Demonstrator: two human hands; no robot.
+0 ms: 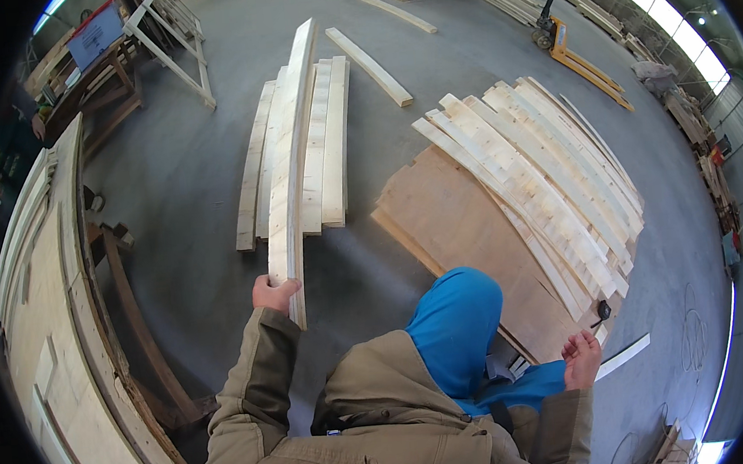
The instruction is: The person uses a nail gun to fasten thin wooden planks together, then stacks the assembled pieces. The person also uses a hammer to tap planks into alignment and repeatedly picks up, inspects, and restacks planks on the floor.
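So the left hand [272, 295] is gripping a long board [288, 169] by its lower end, left of centre, the right hand [581, 358] is hanging half-open and empty lower right, and more planks [335, 148] are lying behind, with a fanned stack [551, 183] sitting at right.

Readable text: none I can make out | blue panel [97, 37], upper left: any print too small | small tag [333, 432] on my jacket [397, 448]: illegible
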